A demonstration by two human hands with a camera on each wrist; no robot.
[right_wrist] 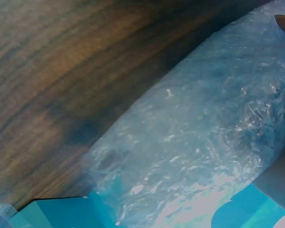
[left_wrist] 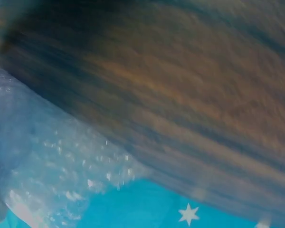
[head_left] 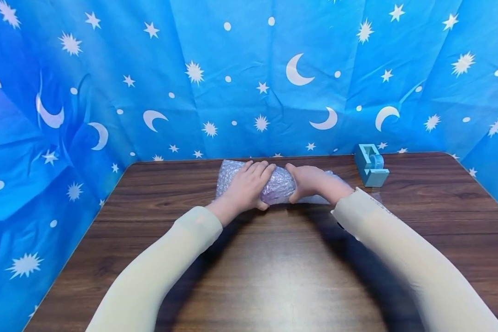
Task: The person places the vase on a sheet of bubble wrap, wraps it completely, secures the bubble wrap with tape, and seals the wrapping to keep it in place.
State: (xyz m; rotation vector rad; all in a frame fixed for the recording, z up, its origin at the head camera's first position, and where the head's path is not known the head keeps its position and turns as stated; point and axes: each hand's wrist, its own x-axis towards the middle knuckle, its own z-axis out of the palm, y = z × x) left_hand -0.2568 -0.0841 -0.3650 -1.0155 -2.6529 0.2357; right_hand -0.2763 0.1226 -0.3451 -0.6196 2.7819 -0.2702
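Both my hands are clamped on one bubble-wrap bundle, which lies lengthwise near the far edge of the table. My left hand is laid over it just left of its middle, the fingers reaching across the top and the thumb down at the near side. My right hand curves round it farther right, thumb and fingers parted by the width of the roll. The hands are apart from each other, with a short stretch of wrap between them where a purplish tint shows through. A flattened end of the wrap sticks out beyond my left hand, and a clear, loose end runs out past my right.

Counting the rest, I have one tape dispenser, light blue-green, standing to the right near that loose end, with one tape roll in it. Two pale sleeves cover my arms. On the blue cloth behind, I count six white crescent moons among many stars and dots.
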